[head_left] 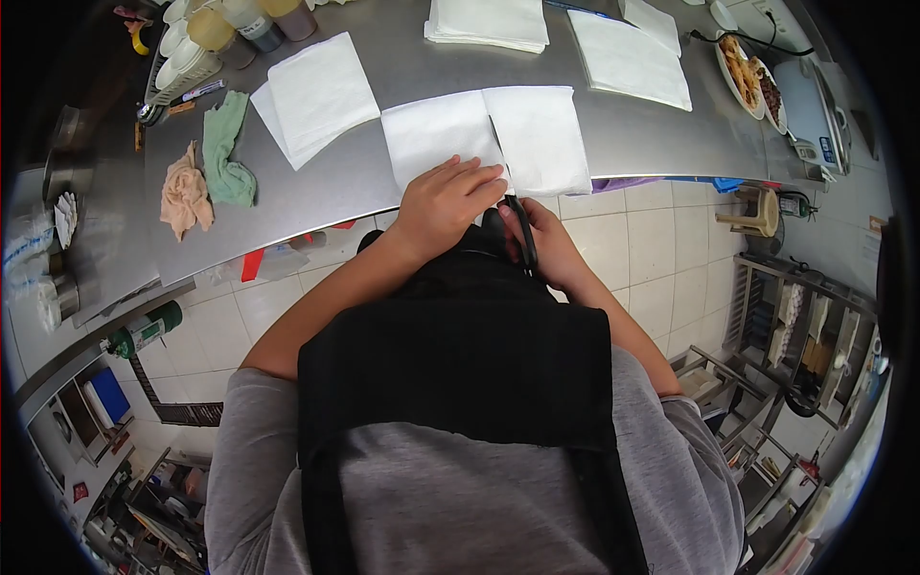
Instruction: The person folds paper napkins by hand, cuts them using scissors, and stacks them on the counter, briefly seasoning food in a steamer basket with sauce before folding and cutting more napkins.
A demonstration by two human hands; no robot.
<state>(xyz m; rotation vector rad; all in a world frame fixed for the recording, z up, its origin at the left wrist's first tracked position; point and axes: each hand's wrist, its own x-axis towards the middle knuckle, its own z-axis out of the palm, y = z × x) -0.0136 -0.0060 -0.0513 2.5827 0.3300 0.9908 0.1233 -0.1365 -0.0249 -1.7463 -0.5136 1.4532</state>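
My left hand (452, 203) lies flat with its fingers stretched out over the lower edge of a white paper napkin (436, 134). In my right hand (554, 240) is a pair of black-handled scissors (522, 228), its blades pointing away from me at the table's front edge. The scissors sit at the lower end of a narrow gap between that napkin and a second white piece (541, 139) on the right. Whether the two pieces are still joined I cannot tell. My left fingertips rest just left of the gap.
White napkin stacks lie on the steel table (412, 57): one at left (321, 96), one at the back (486, 24), one at right (628, 57). A green cloth (227, 153) and a peach cloth (185, 192) lie left. Food plates (743, 77) stand far right; sauce bottles (218, 36) back left.
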